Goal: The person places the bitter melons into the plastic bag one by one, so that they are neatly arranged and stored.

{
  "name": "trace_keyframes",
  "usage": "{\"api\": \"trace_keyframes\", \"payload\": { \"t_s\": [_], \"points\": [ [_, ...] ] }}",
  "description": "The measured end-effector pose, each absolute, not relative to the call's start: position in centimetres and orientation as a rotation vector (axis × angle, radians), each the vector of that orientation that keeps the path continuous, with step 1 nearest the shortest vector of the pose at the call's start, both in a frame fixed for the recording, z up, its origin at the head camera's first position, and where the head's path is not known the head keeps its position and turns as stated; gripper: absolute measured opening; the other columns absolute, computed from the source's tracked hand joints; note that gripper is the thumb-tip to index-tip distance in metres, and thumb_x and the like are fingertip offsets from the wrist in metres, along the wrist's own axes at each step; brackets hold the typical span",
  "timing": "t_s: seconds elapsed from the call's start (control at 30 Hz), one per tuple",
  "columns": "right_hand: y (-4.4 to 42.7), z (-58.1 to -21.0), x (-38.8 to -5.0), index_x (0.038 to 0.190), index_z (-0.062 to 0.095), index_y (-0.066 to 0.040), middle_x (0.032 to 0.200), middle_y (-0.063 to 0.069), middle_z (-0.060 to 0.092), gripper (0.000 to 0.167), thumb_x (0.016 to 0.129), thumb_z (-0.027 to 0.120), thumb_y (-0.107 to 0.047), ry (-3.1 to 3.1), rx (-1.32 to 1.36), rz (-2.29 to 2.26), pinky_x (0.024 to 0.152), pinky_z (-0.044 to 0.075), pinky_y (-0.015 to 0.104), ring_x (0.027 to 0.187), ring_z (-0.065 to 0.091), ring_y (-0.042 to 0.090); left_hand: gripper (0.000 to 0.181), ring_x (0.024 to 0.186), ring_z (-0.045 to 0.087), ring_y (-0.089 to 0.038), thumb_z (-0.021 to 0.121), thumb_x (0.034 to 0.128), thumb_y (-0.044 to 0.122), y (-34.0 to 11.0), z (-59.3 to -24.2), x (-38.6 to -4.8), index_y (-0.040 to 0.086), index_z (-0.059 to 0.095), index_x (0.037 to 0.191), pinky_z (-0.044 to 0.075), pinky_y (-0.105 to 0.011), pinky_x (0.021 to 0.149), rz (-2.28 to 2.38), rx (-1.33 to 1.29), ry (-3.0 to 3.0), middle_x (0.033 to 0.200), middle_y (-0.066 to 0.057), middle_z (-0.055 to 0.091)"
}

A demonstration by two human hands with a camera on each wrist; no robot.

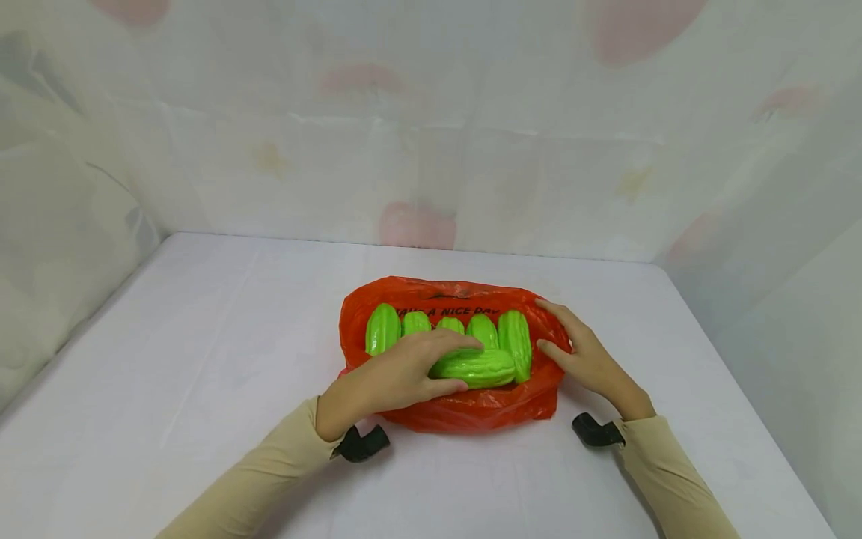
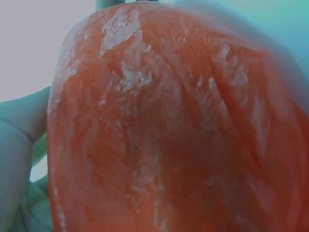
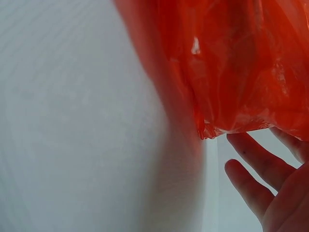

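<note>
A red plastic bag [image 1: 465, 413] lies with its mouth spread wide, printed letters showing inside its far wall. Several bright green, ridged bitter gourds [image 1: 383, 329] stand side by side in it. Across their front lies another bitter gourd [image 1: 488, 368], its left end under my left hand [image 1: 404, 365], which holds it between thumb and fingers. Red plastic covers most of the left wrist view, hiding that grip. At the bag's right rim, my right hand [image 1: 591, 359] touches the plastic with spread, fairly straight fingers [image 3: 260, 159].
The bag sits on a table with a white cloth [image 1: 202, 374]. Pale sheets with faded pink patches [image 1: 417, 224] hang behind and at both sides. A black wrist mount [image 1: 364, 443] sticks out under the left cuff, and a second mount [image 1: 595, 431] under the right.
</note>
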State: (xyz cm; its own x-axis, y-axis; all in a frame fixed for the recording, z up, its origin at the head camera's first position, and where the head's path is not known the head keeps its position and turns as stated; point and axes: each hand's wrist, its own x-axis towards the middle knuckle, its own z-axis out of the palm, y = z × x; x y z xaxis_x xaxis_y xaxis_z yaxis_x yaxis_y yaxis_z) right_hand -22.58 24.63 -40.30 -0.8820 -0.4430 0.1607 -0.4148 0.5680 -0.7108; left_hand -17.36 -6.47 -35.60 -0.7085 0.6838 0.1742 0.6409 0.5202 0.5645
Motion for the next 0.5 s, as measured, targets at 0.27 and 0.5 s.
{"api": "trace_keyframes", "payload": {
  "t_s": [0.27, 0.5],
  "points": [
    [24.67, -40.43, -22.68, 0.153, 0.033, -0.01, 0.151, 0.018, 0.042, 0.061, 0.098, 0.059, -0.01, 2.74, -0.737, -1.227, 0.107, 0.038, 0.065, 0.137, 0.042, 0.04, 0.042, 0.108, 0.057, -0.014, 0.072, 0.0916, 0.029, -6.63, -35.37, -17.01, 0.02, 0.062, 0.132, 0.051, -0.032, 0.092, 0.861, 1.081, 2.681, 0.122, 0.001, 0.06],
    [24.73, -40.39, -22.62, 0.154, 0.033, -0.01, 0.151, 0.018, 0.042, 0.061, 0.098, 0.058, -0.01, 2.729, -0.736, -1.237, 0.108, 0.038, 0.065, 0.136, 0.042, 0.04, 0.041, 0.099, 0.054, -0.012, 0.074, 0.0901, 0.03, -6.82, -35.25, -16.93, 0.025, 0.065, 0.13, 0.05, -0.029, 0.087, 0.784, 1.104, 2.683, 0.113, 0.004, 0.058]
  ]
}}
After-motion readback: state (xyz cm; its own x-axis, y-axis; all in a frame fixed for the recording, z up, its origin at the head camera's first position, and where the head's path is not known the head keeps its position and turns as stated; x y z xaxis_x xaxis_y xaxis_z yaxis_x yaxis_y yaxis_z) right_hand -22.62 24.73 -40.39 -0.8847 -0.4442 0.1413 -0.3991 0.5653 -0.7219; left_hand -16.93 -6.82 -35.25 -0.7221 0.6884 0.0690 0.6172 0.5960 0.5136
